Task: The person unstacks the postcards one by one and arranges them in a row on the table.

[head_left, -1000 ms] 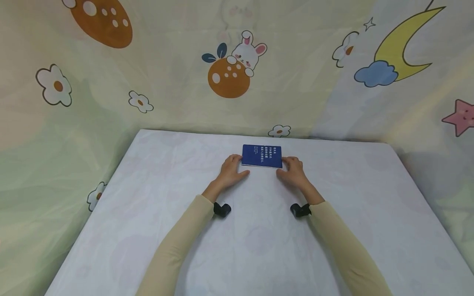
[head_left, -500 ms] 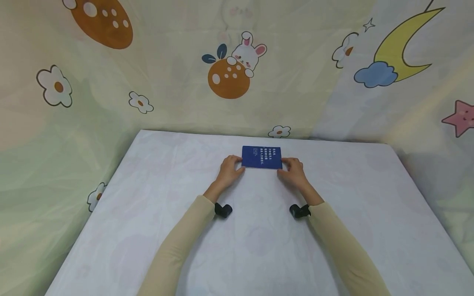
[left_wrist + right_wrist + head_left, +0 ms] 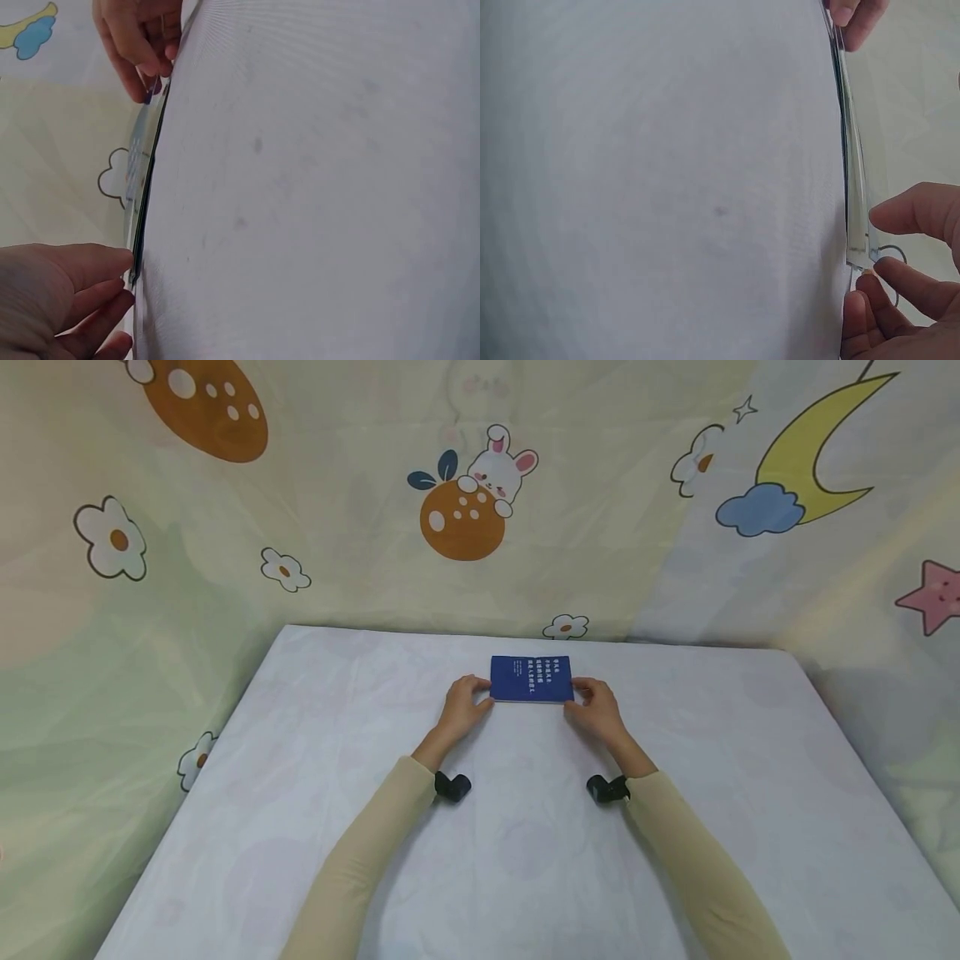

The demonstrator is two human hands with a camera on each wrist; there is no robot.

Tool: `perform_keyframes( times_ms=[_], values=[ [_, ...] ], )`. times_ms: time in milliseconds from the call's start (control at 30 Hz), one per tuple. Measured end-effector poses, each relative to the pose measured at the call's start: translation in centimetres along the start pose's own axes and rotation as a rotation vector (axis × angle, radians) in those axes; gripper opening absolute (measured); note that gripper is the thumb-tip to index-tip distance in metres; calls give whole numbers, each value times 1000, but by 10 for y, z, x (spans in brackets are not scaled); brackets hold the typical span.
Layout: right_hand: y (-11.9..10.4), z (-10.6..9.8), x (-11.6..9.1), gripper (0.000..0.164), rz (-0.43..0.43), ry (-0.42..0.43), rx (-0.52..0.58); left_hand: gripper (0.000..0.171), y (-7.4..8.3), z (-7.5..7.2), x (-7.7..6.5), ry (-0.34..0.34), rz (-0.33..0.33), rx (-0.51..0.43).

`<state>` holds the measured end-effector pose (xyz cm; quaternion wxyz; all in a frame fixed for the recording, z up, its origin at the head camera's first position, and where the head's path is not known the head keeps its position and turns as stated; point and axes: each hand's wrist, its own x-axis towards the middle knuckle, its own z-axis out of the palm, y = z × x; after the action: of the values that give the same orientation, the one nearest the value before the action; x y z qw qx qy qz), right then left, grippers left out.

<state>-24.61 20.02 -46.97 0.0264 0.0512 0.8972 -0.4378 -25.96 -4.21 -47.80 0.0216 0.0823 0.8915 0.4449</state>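
While a patterned cloth backdrop (image 3: pixel 337 460) fills the rear of the scene, a white-covered table (image 3: pixel 525 868) extends beneath both forearms. The left sleeve (image 3: pixel 367 852) and right sleeve (image 3: pixel 697 852), both pale yellow, converge toward the far edge. There, near the middle, lies a blue-covered booklet (image 3: pixel 531 679), its long side parallel to that edge; whether it is slightly raised cannot be told. The left hand (image 3: pixel 461 706) pinches its left end, thumb at the near corner; the right hand (image 3: pixel 598 712) holds the right end likewise, its thumb and fingers also closed about the edge. Smaller are the black wrist cameras (image 3: pixel 453 787) and, finest of all, white lettering (image 3: pixel 542 675) on the cover. Judged from this arrangement, taking hold at both ends is done; release is not, and no completed lift or turn is evident.
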Motion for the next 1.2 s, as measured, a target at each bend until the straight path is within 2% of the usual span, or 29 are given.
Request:
perform_keyframes(
  times_ms=[333, 567, 933, 1200],
  values=[
    [-1, 0, -3, 51, 31, 43, 62, 33, 1, 2, 0, 1, 4, -15],
    [0, -3, -6, 48, -19, 59, 78, 33, 2, 0, -3, 8, 13, -19],
    [4, -9, -16, 47, -22, 50, 83, 33, 5, 0, -7, -22, -12, -37],
    [6, -14, -27, 47, -37, 45, 77, 34, 7, 1, -14, -25, 6, -25]
  ],
)
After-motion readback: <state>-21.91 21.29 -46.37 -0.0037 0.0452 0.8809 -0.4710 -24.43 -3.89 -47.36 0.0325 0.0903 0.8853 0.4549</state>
